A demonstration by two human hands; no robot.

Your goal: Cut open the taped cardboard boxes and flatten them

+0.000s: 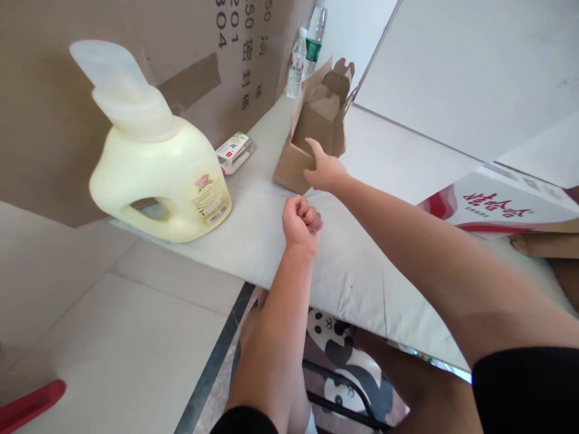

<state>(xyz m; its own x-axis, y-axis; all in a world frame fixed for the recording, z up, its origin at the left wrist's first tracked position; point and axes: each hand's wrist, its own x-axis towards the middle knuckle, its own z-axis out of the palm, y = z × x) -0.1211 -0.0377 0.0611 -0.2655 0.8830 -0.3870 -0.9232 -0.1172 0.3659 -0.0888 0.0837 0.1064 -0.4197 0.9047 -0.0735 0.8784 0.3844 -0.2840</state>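
Observation:
My left hand (302,222) is closed in a fist above the pale-covered surface, and nothing shows sticking out of it. Beyond it, my right hand (328,172) reaches to the near right side of a small brown cardboard box (292,163). Its fingers are apart, with one stretched over the box's front edge; whether they touch the cardboard I cannot tell. The box stands with its flaps up, and part of its right side is hidden behind my hand. Left of it lies a small white-and-clear package (234,150) with a printed label.
A large pale yellow jug (158,175) with a handle stands at the left, before a big printed carton (190,36). Two plastic bottles (296,66) stand behind the box. A white-and-red carton (497,199) is at the right. Below is a panda-print seat (339,349).

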